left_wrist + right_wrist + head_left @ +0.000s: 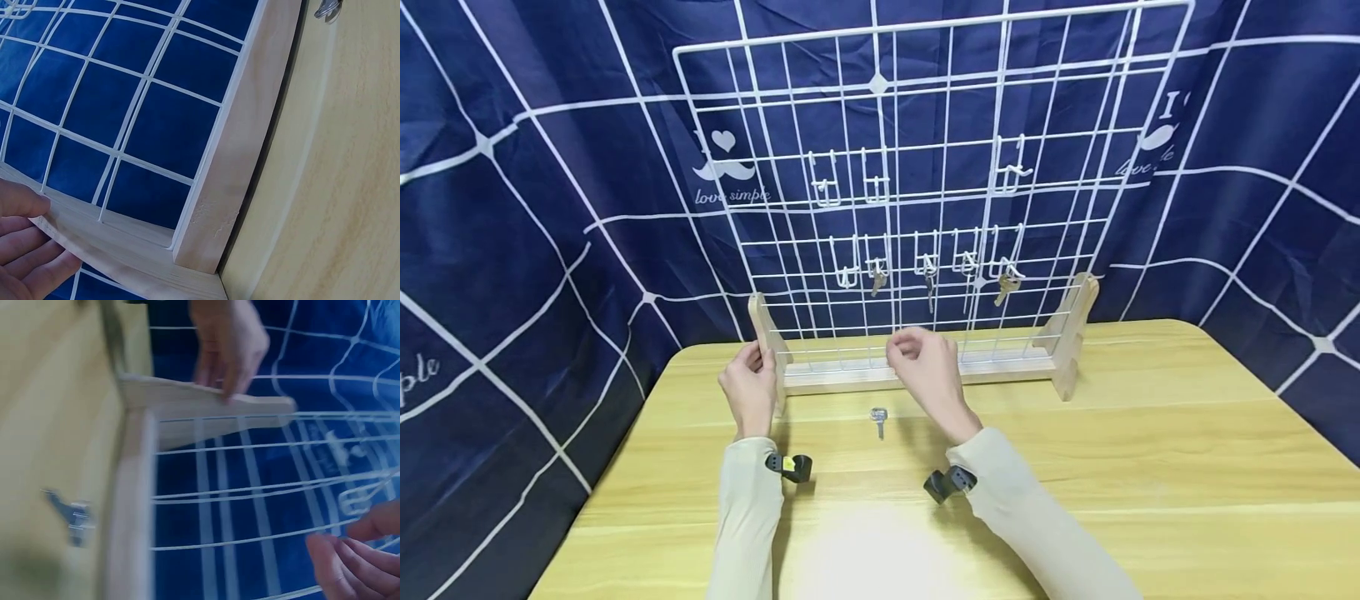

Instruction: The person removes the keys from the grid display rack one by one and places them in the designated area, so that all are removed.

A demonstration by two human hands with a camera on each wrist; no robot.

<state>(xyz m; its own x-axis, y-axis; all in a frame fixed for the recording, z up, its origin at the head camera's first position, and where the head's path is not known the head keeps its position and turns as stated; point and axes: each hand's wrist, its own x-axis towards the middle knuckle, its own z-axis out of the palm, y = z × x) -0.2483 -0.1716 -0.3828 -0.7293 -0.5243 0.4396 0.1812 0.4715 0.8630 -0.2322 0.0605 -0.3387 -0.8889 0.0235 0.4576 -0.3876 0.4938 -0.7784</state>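
Note:
My left hand [751, 387] grips the left wooden upright [763, 321] of a stand, thumb on one face and fingers on the other in the left wrist view. In front of the stand's base bar [842, 382] hovers my right hand [928, 375], its fingers loosely curled. Nothing shows between its thumb and fingertips [322, 547] in the blurred right wrist view. A silver key [879, 421] lies on the table, left of and nearer than the right hand. Brass-coloured keys [1007, 287] and darker ones [930, 287] hang from the lower row of hooks on the white wire grid [820, 304].
Several white hooks are fixed in two rows on the grid, including an unoccupied lower-left hook [847, 277] and an upper-right one [1011, 177]. The right wooden upright [1073, 333] stands on the yellow wood table [1150, 450]. A dark blue patterned curtain [550, 250] surrounds it.

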